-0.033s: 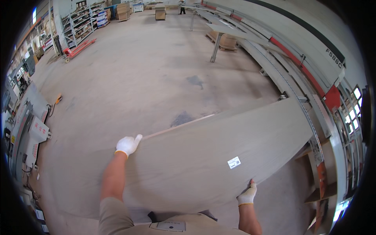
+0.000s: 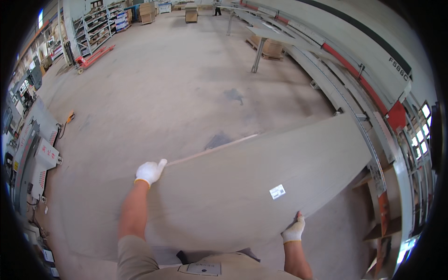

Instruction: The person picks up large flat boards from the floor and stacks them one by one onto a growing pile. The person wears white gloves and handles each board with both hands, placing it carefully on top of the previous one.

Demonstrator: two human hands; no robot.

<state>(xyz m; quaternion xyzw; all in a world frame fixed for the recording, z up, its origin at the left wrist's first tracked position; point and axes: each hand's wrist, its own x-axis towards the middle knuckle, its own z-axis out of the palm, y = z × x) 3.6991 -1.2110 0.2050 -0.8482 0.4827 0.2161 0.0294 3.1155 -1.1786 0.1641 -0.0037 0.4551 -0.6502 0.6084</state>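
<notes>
A large grey-brown board (image 2: 224,196) lies across the view in front of me, its right end at the machine's rail. My left hand (image 2: 149,172), in a white knit glove, is closed over the board's far edge, where a pale strip of the edge shows. At the near edge, my right hand (image 2: 294,228) grips from below with the thumb on top; its glove leaves the thumb tip bare. The fingers under the board are hidden. Between the hands, nearer the right one, a small white label (image 2: 277,192) sticks to the board's face.
A long machine with a red-trimmed beam (image 2: 396,116) and metal rail runs along the right. A table leg (image 2: 258,56) and stacked boards (image 2: 270,49) stand beyond. On the left are grey machines (image 2: 39,149), a red pallet jack (image 2: 95,57) and shelving (image 2: 95,28).
The board and both hands have shifted very slightly to the left. Both grips look the same.
</notes>
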